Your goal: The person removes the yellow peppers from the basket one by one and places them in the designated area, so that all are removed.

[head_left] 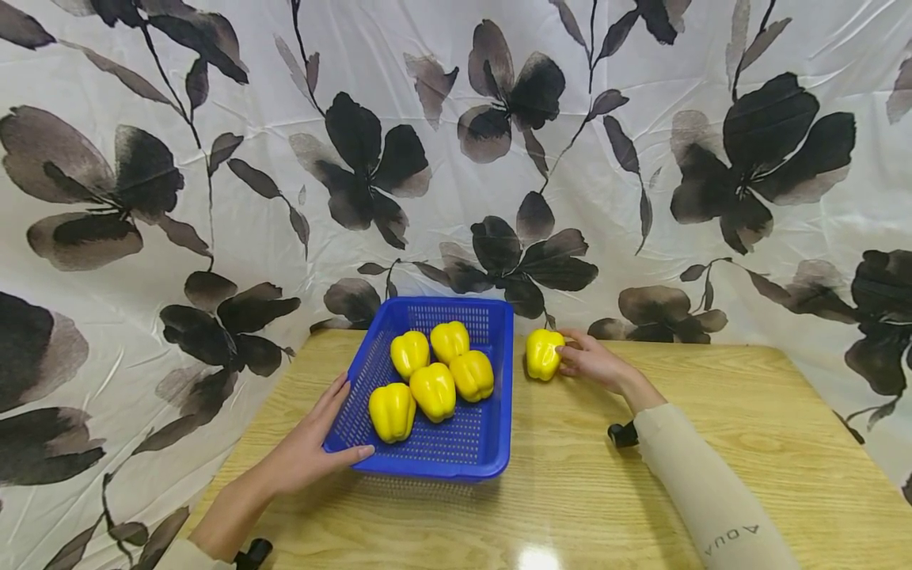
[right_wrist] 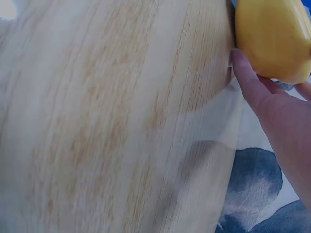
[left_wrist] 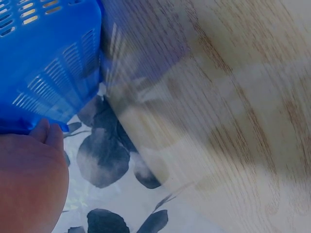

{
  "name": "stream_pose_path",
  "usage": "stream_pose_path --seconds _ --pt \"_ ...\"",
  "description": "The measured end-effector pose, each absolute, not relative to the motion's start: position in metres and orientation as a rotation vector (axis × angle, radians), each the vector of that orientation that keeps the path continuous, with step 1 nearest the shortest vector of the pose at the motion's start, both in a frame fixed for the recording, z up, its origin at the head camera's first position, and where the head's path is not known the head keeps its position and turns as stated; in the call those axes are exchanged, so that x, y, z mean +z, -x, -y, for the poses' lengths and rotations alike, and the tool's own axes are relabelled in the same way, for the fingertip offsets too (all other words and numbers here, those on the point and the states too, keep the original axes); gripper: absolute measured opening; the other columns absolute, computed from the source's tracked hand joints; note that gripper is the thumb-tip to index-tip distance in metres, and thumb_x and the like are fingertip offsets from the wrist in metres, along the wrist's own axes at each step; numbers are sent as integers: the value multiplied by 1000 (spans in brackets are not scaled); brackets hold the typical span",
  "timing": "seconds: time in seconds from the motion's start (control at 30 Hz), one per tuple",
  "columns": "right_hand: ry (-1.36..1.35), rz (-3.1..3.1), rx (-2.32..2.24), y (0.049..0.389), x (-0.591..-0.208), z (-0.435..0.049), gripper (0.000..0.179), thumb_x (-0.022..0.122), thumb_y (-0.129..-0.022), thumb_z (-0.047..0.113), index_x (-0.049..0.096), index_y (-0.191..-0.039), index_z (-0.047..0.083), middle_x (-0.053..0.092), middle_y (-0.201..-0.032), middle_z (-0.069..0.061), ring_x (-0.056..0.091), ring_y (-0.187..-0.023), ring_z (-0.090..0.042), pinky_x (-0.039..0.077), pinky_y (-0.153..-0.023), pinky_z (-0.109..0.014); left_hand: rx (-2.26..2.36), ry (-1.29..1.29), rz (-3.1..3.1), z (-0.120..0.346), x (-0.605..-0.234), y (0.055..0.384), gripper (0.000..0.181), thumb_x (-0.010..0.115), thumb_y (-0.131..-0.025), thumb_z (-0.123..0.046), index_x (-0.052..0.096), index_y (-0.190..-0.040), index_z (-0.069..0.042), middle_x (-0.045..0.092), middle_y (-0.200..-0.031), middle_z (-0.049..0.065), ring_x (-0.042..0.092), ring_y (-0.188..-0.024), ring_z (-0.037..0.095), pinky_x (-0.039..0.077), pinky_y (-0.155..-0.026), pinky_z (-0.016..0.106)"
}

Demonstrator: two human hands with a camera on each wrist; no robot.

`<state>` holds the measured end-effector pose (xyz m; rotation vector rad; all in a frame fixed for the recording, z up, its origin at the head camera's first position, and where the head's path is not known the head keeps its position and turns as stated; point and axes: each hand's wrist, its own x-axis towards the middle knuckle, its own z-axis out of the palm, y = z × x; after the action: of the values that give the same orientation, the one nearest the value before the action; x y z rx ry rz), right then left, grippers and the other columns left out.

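A blue plastic basket (head_left: 507, 380) with slotted walls stands on the left part of the table, and several yellow bell peppers (head_left: 433, 392) lie inside it. My left hand (head_left: 309, 443) grips the basket's left side, thumb over the near rim and fingers along the outer wall. In the left wrist view, the fingertips of that hand (left_wrist: 34, 170) meet the blue rim. To the right of the basket, my right hand (head_left: 591, 360) holds another yellow bell pepper (head_left: 543, 355) between thumb and fingers. The right wrist view has this bell pepper (right_wrist: 272, 39) at its upper right corner, with fingers curving around its underside.
The wood-grain table (head_left: 570, 491) reaches back to a white cloth (head_left: 442, 190) with dark flowers hanging behind it. Black straps (head_left: 623, 434) show at both wrists. Beyond the table's edge, the same cloth appears in both wrist views.
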<state>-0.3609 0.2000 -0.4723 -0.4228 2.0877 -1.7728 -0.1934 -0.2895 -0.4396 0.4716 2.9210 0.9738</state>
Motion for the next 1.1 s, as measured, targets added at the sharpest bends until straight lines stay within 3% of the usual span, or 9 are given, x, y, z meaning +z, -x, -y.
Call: stream_pose_path --seconds 0.4,0.7,1.1 --pt "446 -2072 -1757 361 -471 -200 60 35 -110 8 6 -159 -10 16 -160 -39 31 -144 -53 36 -115 -58 984 -464 -2918 288 -441 192 108 74 -90 -52 8 -166 -12 -1 -173 7 15 -152 50 25 -111 75" --pt "418 -2113 -1738 358 -469 -205 64 38 -111 12 2 -159 -10 10 -162 -38 29 -145 -54 38 -113 -57 979 -461 -2916 289 -441 192 108 74 -90 -52 7 -166 -13 -1 -172 8 14 -153 50 24 -112 75" --pt "413 -2367 -1582 342 -452 -217 62 46 -110 16 16 -157 -11 24 -157 -38 36 -141 -55 43 -108 -60 971 -465 -2921 289 -438 192 108 74 -90 -52 8 -166 -11 -2 -172 8 14 -152 50 24 -111 75"
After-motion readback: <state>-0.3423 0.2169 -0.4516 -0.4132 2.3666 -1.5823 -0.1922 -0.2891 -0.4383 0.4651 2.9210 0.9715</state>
